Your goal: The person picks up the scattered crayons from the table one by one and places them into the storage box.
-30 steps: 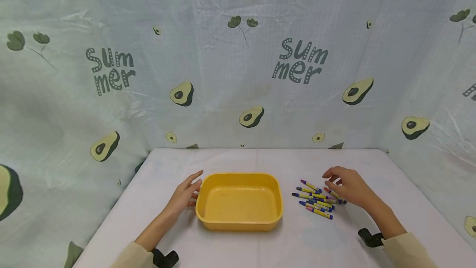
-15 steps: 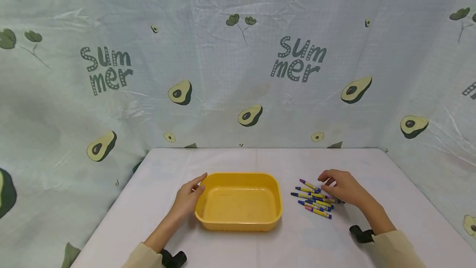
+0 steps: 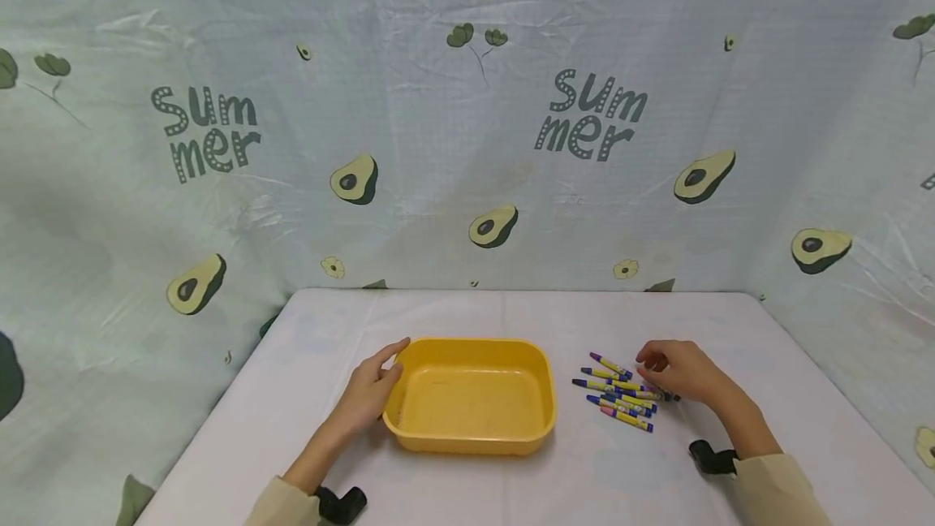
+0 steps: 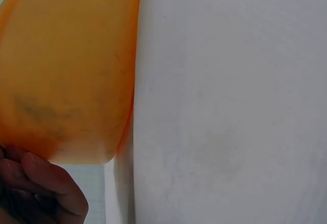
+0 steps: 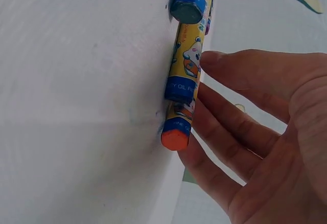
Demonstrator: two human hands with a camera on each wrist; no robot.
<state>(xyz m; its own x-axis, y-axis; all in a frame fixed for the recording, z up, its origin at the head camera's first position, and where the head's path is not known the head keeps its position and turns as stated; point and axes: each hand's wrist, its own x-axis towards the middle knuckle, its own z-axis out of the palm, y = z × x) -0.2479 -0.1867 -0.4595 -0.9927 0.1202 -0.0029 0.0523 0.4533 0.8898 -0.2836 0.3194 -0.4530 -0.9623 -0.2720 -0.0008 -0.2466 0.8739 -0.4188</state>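
In the head view my left hand point(image 3: 370, 390) grips the left wall of a yellow plastic tray point(image 3: 467, 443), index finger and thumb at its rim. The left wrist view has the curled fingers point(image 4: 56, 180) right at the underside of the orange-looking tray point(image 4: 71, 55). On the right, my right hand point(image 3: 682, 370) is low over the right end of a loose pile of crayons point(image 3: 621, 398). The right wrist view shows its thumb beside a yellow-wrapped crayon point(image 5: 181, 78), with the other fingers, loosely bent, behind an orange-ended crayon point(image 5: 176, 132).
Both things lie on a white-covered table point(image 3: 504, 485), the crayon pile to the right of the tray. A printed curtain point(image 3: 409, 128) with avocados and lettering hangs behind the table and along both sides. Black wrist mounts point(image 3: 342, 506) sit below the hands.
My left hand has moved right onto the tray's rim and taken hold of it. My right hand has come down toward the crayons at the pile's right end.
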